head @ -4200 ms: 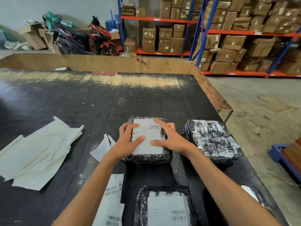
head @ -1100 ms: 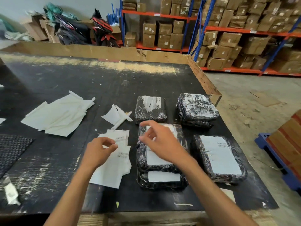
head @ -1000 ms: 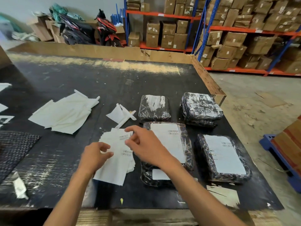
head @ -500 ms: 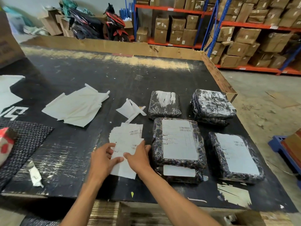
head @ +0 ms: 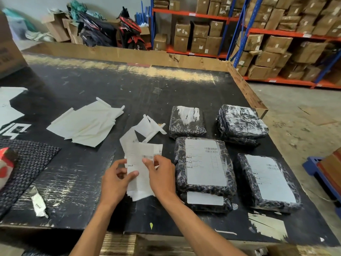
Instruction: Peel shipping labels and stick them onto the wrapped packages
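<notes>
Labels point(head: 141, 163) sit between our two hands on the black table point(head: 129, 85), just left of the stacked packages point(head: 203, 163). Our left hand point(head: 115, 182) curls its fingers closed on the top sheet's left edge; our right hand point(head: 161, 174) pinches its upper right part. Both forearms reach forward. Peeled backing point(head: 86, 124) lies further left; shelves point(head: 258, 30) of cartons stand behind.

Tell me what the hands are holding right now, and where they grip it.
A shipping label sheet off the stack: left hand pinches its left edge, right hand its right side.
</notes>
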Demonstrator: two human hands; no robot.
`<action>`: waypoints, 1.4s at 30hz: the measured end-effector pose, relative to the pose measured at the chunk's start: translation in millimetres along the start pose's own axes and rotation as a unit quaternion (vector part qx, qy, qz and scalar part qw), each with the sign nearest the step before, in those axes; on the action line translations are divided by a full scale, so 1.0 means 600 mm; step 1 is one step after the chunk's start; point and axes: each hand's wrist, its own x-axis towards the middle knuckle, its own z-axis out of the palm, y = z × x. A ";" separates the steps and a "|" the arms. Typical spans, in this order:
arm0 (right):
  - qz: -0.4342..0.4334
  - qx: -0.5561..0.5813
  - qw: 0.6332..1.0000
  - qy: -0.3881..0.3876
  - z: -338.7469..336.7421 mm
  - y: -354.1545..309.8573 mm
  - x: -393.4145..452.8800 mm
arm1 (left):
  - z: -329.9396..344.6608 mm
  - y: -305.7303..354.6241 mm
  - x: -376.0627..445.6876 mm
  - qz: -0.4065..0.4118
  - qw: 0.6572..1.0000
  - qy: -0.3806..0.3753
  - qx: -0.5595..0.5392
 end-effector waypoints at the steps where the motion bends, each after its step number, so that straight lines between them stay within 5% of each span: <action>1: -0.005 -0.013 1.000 0.003 -0.002 0.000 0.004 | -0.002 0.003 0.002 -0.004 1.000 -0.004 0.005; 11: 0.017 -0.100 0.993 -0.066 -0.005 0.000 0.013 | -0.009 0.010 0.001 -0.060 0.997 -0.055 -0.017; 17: 0.019 0.004 0.996 -0.091 -0.017 -0.015 0.006 | -0.019 0.034 -0.004 -0.131 0.964 -0.096 -0.211; 22: 0.020 0.120 0.992 -0.020 -0.062 -0.058 0.018 | -0.031 0.066 -0.004 -0.129 0.917 -0.120 -0.359; 31: -0.002 0.225 0.974 0.022 -0.157 -0.092 0.050 | -0.047 0.132 -0.028 -0.040 0.913 -0.212 -0.346; 42: -0.026 0.237 0.971 0.027 -0.184 -0.085 0.054 | -0.028 0.172 -0.044 -0.037 0.938 -0.177 -0.294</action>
